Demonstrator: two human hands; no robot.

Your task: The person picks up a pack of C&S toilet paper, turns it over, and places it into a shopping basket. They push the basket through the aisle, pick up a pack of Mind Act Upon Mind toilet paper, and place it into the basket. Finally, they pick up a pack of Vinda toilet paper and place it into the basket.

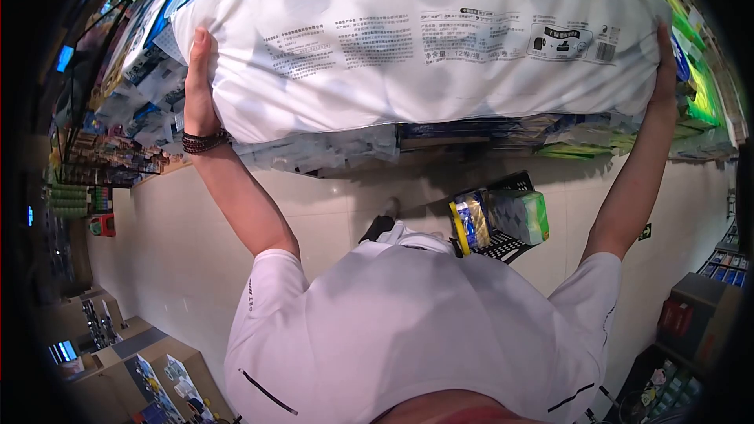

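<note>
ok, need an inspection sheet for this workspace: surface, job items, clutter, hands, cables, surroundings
Surface: pale glossy tile floor.
Job items: white plastic-wrapped 12-roll pack, held between both hands, small print facing the camera.
Clutter: black perforated basket, apparently on the floor, holding a blue-and-gold pack and a green-ended pack.
Hands: left hand on the roll pack's left end, dark bracelet at the wrist; right hand on its right end, fingers mostly hidden.
Cables: nothing clearly seen.
Surroundings: stocked shelves; dark floor marker with arrow at right.
</note>
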